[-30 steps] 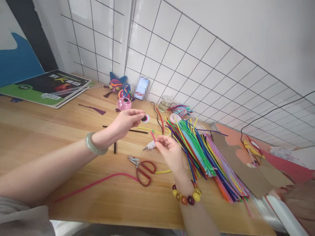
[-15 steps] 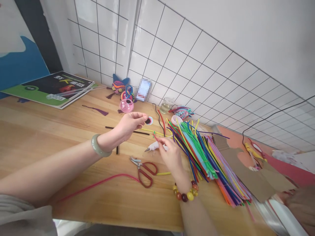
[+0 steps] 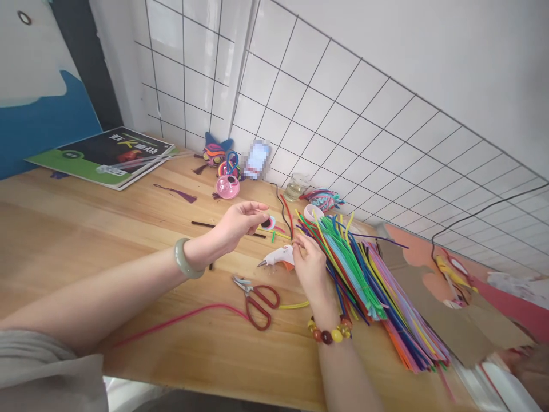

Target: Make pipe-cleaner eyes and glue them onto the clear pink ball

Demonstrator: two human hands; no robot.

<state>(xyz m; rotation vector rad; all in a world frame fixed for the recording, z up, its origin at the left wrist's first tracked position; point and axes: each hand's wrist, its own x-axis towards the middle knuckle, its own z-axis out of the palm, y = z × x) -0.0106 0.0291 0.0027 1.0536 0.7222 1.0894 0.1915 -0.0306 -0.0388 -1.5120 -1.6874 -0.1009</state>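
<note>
My left hand, a jade-coloured bangle on its wrist, pinches a small coiled pipe-cleaner disc with a dark centre and pink and pale blue rings. From the disc a pink pipe cleaner runs towards my right hand, whose fingers are closed on its end; the fingertips partly hide it. Just below the disc lies a short green piece. A white glue gun rests beside my right hand, and red-handled scissors lie open nearer the table's front.
Bundles of coloured pipe cleaners lie to the right, with brown cardboard beyond. At the back are a glass jar, a pink round container and a phone. A book lies far left; a purple tassel is near it.
My right hand has moved right, away from the disc, and a pink length now shows between them. The whole view has shifted slightly. My left hand still pinches the disc.
</note>
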